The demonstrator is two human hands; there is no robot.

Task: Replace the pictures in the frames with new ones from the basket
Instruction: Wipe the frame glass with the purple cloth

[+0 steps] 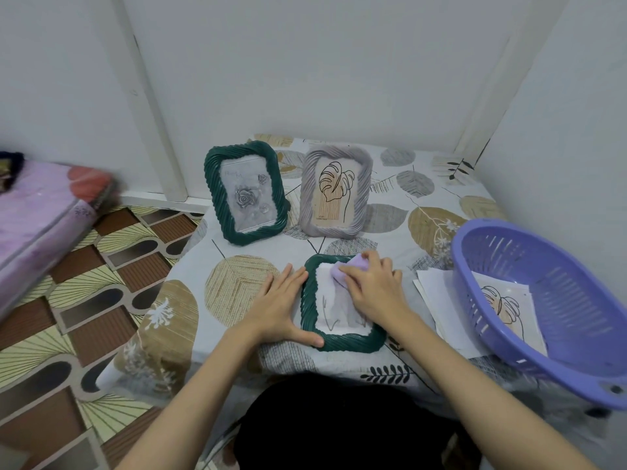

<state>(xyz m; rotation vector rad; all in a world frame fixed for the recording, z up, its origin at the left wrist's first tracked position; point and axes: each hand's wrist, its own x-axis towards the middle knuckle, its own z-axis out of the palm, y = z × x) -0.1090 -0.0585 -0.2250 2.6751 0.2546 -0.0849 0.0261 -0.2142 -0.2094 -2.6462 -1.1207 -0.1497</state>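
Observation:
A dark green frame (pixel 342 344) lies flat on the leaf-patterned sheet in front of me, glass side up. My left hand (pixel 283 308) rests flat against the frame's left edge. My right hand (pixel 371 286) presses a lilac cloth (pixel 349 268) on the upper part of the glass. Two frames stand upright behind: a green one (pixel 244 193) with a grey rose picture, and a grey one (pixel 334 191) with a leaf line drawing. The purple basket (pixel 509 239) at the right holds a leaf drawing print (pixel 505 308).
Loose white sheets (pixel 437 296) lie under the basket's left side. The walls meet in a corner behind the frames. A pink folded mattress (pixel 40 218) lies on the patterned floor at the left. My dark-clothed lap fills the bottom centre.

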